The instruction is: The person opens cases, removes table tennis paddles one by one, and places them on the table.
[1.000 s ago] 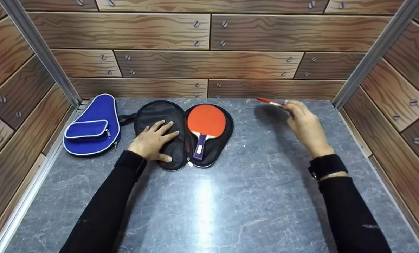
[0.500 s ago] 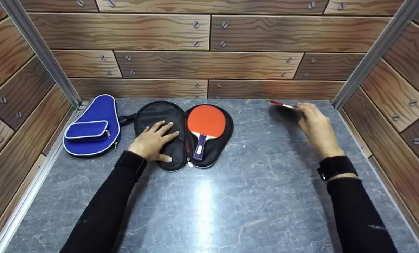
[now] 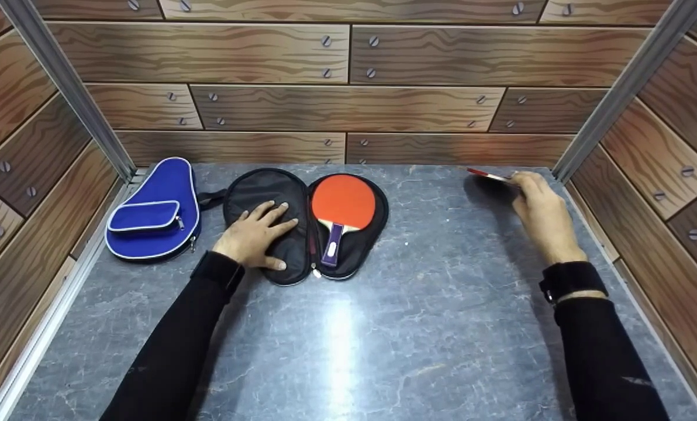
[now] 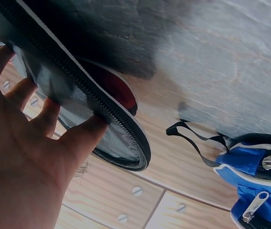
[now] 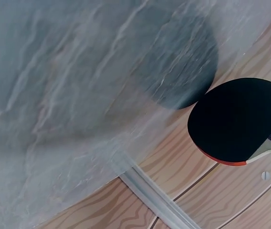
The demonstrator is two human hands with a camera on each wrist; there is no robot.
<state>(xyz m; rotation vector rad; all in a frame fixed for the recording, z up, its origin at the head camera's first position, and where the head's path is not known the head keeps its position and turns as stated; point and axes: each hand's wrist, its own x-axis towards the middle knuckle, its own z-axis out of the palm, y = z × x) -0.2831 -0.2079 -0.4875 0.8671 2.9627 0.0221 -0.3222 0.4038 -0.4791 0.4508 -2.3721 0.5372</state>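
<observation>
My left hand point(image 3: 255, 237) rests with spread fingers on the left half of an open black paddle case point(image 3: 266, 186). In the case's right half lies a table tennis paddle point(image 3: 344, 202), red face up, its purple handle toward me. Over at the right, my right hand point(image 3: 542, 216) grips a second table tennis paddle point(image 3: 490, 175), seen nearly edge-on just above the tabletop. The right wrist view shows that paddle's black face point(image 5: 240, 119); the hand itself is out of that view. My left fingers point(image 4: 85, 136) touch the case's lining in the left wrist view.
A blue paddle case point(image 3: 164, 184) with white piping and a small zip pocket lies left of the black one. A black strap point(image 3: 211, 199) lies between them. Wood-patterned walls point(image 3: 348, 105) and metal corner posts point(image 3: 623, 88) bound the grey marbled tabletop point(image 3: 418, 327).
My right hand has moved to the right with the second paddle, which has come lower toward the tabletop. The left hand, both cases and the first paddle have stayed in place.
</observation>
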